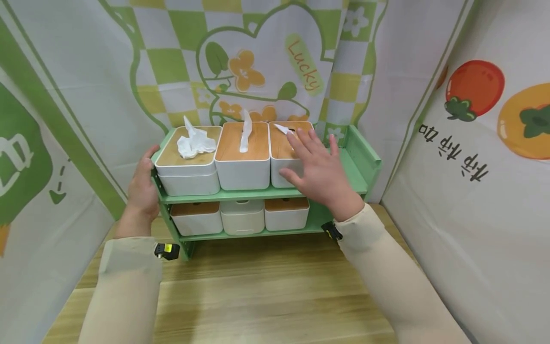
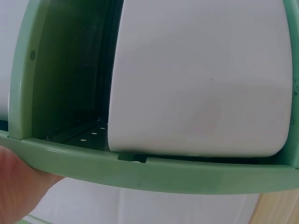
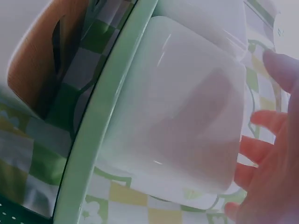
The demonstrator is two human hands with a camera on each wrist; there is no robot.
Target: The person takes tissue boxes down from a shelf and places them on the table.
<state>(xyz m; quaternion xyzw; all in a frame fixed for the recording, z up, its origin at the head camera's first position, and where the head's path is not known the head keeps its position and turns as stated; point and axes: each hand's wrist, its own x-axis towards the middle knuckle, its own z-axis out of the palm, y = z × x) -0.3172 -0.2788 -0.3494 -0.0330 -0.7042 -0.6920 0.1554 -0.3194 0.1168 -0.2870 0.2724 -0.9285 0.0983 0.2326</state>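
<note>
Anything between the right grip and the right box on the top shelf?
Only the box's own tissue: it pokes from the top of the right box, partly hidden by the right grip in the head view. Nothing else visible; the middle box stands off to the left. Touching or not: can't tell.

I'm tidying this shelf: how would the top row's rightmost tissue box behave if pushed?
The tissue box would probably hold its shape, since its white walls look stiff. Its squared sides suggest sliding along the green shelf rather than rolling. The protruding tissue looks thin, so likely floppy.
</note>
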